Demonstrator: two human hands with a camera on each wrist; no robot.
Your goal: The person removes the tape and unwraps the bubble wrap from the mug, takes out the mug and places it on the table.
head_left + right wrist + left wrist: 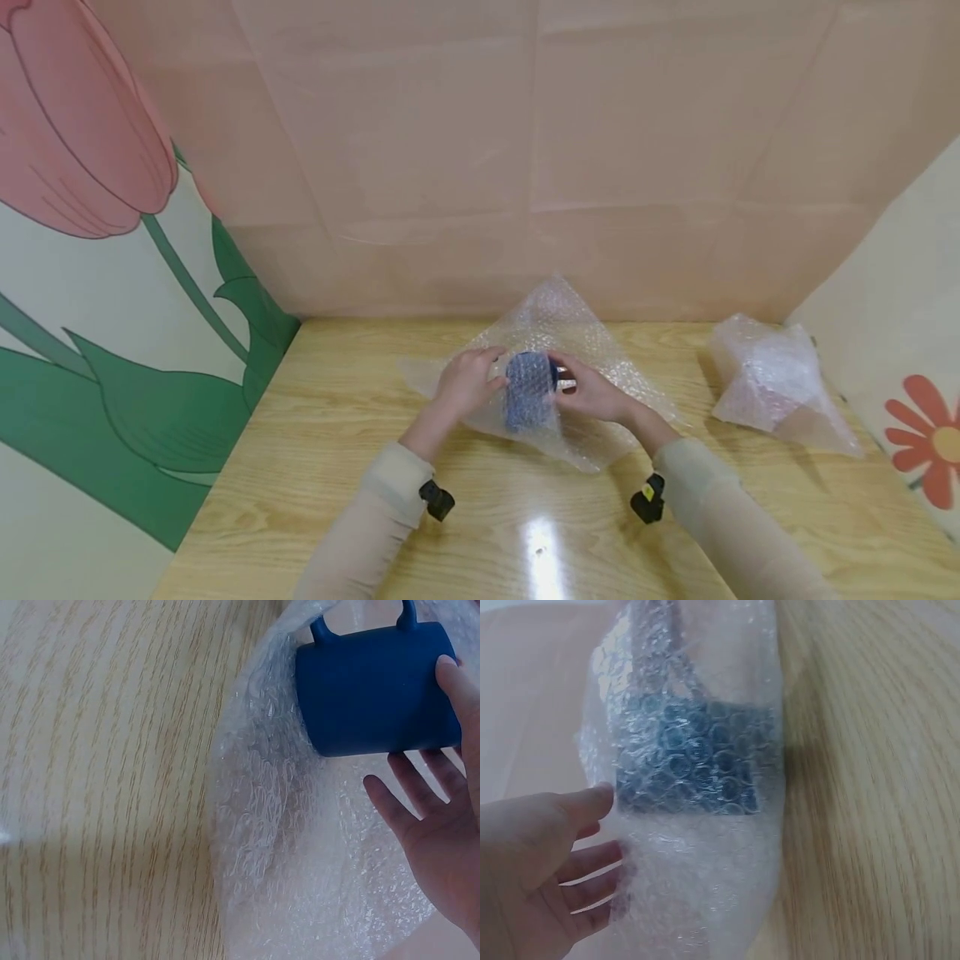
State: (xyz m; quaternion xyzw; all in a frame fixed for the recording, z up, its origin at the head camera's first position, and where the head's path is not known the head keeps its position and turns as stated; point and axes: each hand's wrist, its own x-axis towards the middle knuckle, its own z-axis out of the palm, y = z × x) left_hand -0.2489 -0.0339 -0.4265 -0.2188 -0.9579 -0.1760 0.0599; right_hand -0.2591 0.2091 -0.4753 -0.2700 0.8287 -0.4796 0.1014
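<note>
A dark blue mug (375, 694) lies on its side in a sheet of bubble wrap (555, 308), its handle showing in the right wrist view. One layer of the wrap covers the part of the mug facing the person in the head view. My right hand (596, 393) holds the mug at its right end, thumb on one side and fingers against the other. On the opposite side, my left hand (467, 383) has its fingers loosely spread, with the thumb tip against the wrap beside the mug. Its other fingertips meet the wrap's edge in the left wrist view.
A separate bundle of bubble wrap (772, 379) stands at the right on the wooden table (322, 442). A pink backdrop (450, 150) rises behind the table, with flower-printed panels at both sides. Light reflects off the table near the front.
</note>
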